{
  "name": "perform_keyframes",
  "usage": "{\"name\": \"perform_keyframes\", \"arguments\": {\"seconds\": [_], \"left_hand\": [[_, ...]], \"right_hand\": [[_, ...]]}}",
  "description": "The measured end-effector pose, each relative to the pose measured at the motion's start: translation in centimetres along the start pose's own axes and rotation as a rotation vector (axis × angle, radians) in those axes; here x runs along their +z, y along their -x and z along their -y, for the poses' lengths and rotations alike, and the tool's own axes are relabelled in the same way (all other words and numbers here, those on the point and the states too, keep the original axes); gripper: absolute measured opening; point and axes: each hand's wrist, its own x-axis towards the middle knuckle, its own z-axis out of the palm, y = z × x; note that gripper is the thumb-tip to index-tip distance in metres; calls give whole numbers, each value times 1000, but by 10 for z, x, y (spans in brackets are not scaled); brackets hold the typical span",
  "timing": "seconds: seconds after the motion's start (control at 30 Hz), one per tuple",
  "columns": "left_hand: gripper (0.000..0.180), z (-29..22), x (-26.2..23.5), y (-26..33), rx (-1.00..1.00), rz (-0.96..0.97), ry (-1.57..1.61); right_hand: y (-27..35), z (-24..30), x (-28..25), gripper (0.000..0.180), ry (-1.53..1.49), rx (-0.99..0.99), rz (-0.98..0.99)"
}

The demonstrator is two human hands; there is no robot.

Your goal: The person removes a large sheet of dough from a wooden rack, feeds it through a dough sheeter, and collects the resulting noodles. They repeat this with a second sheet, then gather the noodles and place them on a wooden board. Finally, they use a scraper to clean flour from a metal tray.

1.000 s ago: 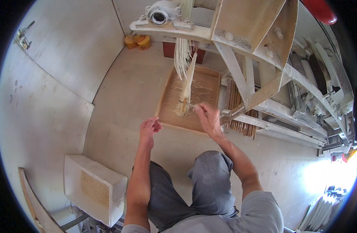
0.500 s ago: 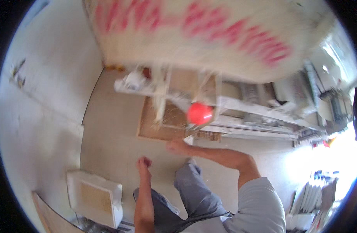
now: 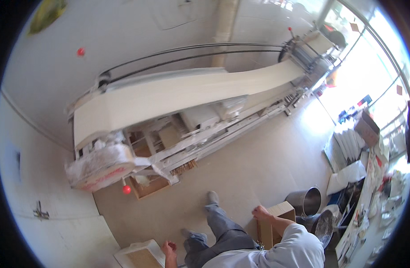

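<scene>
My left hand (image 3: pixel 169 247) hangs low beside my leg, with its fingers loosely curled. It is nearest to a white box (image 3: pixel 138 255) with a tan inside on the floor. My right hand (image 3: pixel 262 213) is raised a little to my right, above an open cardboard box (image 3: pixel 281 210), its fingers also curled in. I see nothing in either hand. In front of me stretches a long floury machine (image 3: pixel 104 166) with a wide pale band (image 3: pixel 187 93) running along its top. A red ball knob (image 3: pixel 126 189) sticks out at its near left end.
Two metal drums (image 3: pixel 311 201) stand at my right. Beyond them are stacked white sacks (image 3: pixel 347 140) and a cluttered bench (image 3: pixel 363 219). Under the machine lies a shallow wooden tray (image 3: pixel 147 190). A white wall (image 3: pixel 71 223) closes the left side; bright windows (image 3: pixel 361 67) are at the far right.
My view has swung right and back, so the whole machine now shows where only its near end filled the top. My right hand has shifted right, over the cardboard box; both hands look lower.
</scene>
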Motion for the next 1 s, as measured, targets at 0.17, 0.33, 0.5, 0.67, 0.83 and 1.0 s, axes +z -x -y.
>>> {"name": "perform_keyframes", "arguments": {"seconds": [0.17, 0.33, 0.5, 0.67, 0.83, 1.0], "left_hand": [[25, -8, 76, 31, 43, 146, -96], [28, 34, 267, 42, -105, 130, -310], [31, 63, 513, 86, -51, 378, -456], [26, 41, 785, 190, 191, 696, -514], [30, -17, 998, 282, 586, 909, -591], [35, -93, 1217, 276, 979, 964, -706]], "right_hand": [[44, -152, -28, 23, 483, -198, -29], [33, -193, -93, 24, -428, 90, 76], [12, -183, -239, 28, -842, 190, -70], [-16, -200, -372, 29, -722, 122, -309], [-66, -181, -477, 28, -918, 38, -449], [-143, -107, -594, 28, -1103, -42, -477]]}}
